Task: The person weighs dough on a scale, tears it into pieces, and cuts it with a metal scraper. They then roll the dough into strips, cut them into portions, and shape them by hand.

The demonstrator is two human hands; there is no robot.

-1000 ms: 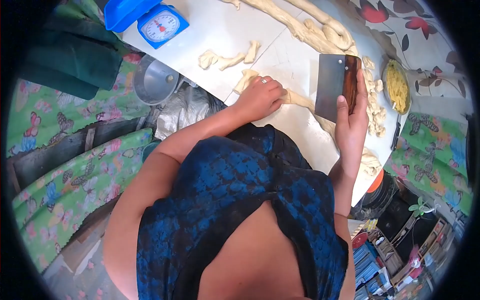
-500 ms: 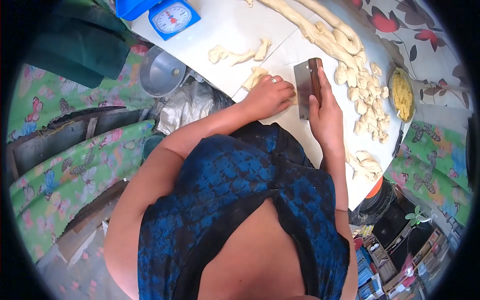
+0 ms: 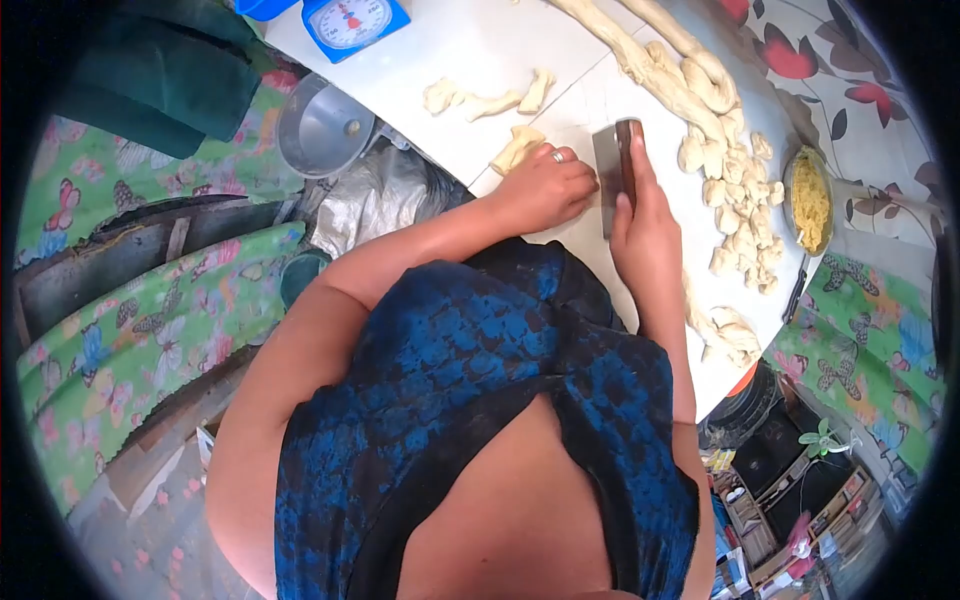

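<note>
My left hand [image 3: 548,193] is closed over a strip of dough [image 3: 517,149] on the tabletop, and one end sticks out past my knuckles. The part under my curled fingers is hidden. A bench scraper [image 3: 628,165] with a wooden grip and a metal blade is in my right hand [image 3: 647,232], which holds it by the handle just right of my left fingertips. The blade stands on edge, a small gap from those fingers. Cut dough pieces [image 3: 738,215] lie heaped to the right, below long thick dough ropes [image 3: 655,72].
A blue dial scale [image 3: 354,25] stands at the top left of the table [image 3: 450,62]. Loose dough scraps [image 3: 488,101] lie nearby. On the right are a dish of yellow crumbly food [image 3: 808,205], a knife [image 3: 796,290] and more dough [image 3: 728,337]. A metal bowl [image 3: 325,128] sits beyond the left edge.
The dough end showing between my left fingers and the blade is now out of sight. The blade looks narrower, turned more edge-on. The whole view has shifted slightly.
</note>
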